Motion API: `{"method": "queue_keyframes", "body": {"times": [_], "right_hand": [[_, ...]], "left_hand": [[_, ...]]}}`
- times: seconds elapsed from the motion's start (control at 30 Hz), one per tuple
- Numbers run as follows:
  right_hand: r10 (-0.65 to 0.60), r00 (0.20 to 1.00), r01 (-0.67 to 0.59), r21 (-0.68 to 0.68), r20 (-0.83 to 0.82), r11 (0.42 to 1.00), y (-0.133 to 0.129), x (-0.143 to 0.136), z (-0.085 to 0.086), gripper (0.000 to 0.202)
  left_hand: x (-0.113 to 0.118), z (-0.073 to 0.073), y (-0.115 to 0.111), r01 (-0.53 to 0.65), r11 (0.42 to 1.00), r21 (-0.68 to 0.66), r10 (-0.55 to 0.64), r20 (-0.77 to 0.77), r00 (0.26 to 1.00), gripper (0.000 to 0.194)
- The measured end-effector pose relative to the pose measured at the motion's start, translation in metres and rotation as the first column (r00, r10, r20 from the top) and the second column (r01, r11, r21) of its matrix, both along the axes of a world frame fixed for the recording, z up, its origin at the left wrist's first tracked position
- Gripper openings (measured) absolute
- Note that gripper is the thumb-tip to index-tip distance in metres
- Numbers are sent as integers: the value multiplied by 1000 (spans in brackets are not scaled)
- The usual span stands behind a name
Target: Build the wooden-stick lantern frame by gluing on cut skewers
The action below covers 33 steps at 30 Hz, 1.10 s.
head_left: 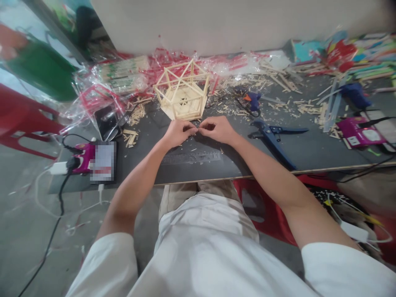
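Note:
My left hand (pixel 181 131) and my right hand (pixel 215 128) meet fingertip to fingertip over the dark table. The fingers of each are pinched together; whatever they hold, if anything, is too small to make out. Just beyond them stands a pale wooden stick frame (pixel 182 93), many-sided, with a flat base and thin crossing bars on top. Between my forearms a clear ruler (pixel 193 157) lies flat. To the right of my right hand rests a dark blue cutter (pixel 274 138) with its handles spread.
Blue glue guns (pixel 254 102) (pixel 355 95) lie to the right, among scattered stick offcuts (pixel 227 109). Purple power strips (pixel 357 131) with cables sit at both sides. A phone (pixel 103 161) lies at the left edge. Plastic wrapping (pixel 103 97) lines the back; a red stool (pixel 24 119) stands left.

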State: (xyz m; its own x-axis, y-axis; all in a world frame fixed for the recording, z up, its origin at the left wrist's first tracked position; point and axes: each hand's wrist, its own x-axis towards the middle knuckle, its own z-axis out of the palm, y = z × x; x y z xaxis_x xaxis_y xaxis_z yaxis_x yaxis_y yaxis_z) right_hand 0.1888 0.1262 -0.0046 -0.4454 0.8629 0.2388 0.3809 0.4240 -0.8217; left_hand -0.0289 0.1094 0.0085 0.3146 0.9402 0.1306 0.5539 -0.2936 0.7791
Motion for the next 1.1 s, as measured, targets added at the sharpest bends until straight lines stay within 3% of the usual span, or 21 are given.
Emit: {"method": "queue_keyframes", "body": {"times": [0.13,0.27,0.37,0.43,0.53,0.6,0.67,0.8,0.97,1.03,1.1], "right_hand": [[6,1000,-6,-33,11,999,1,5,6,31],[-21,993,9,100,116,995,-6,32,33,33],[-217,945,169,202,247,965,-25,74,56,33],[-354,869,294,215,345,931,-41,111,62,38],[-420,705,401,168,571,901,-59,171,51,65],[-357,594,409,111,721,906,-65,205,36,95],[-286,555,394,56,781,917,-68,227,23,111],[-309,523,313,159,794,936,-80,224,14,93],[-395,417,275,301,819,913,-103,188,31,51],[-413,466,328,281,782,902,-109,179,42,33],[-409,564,409,187,717,893,-113,170,54,22]], "left_hand": [[1,1,-2,-1,999,33,1,3,1000,17],[-1,1,-1,-13,998,64,13,10,1000,18],[-2,0,0,-25,998,62,23,33,999,21],[-2,0,0,-45,997,63,41,55,998,21],[0,-2,0,-76,994,74,69,84,994,20],[2,-3,0,-100,992,81,91,101,991,21],[2,-5,1,-127,988,86,117,117,986,21],[0,-5,2,-183,978,102,169,135,976,22],[2,0,-2,-271,955,123,249,166,954,26],[4,3,-5,-302,943,141,274,190,943,27],[7,6,-8,-328,932,156,294,208,933,27]]}}
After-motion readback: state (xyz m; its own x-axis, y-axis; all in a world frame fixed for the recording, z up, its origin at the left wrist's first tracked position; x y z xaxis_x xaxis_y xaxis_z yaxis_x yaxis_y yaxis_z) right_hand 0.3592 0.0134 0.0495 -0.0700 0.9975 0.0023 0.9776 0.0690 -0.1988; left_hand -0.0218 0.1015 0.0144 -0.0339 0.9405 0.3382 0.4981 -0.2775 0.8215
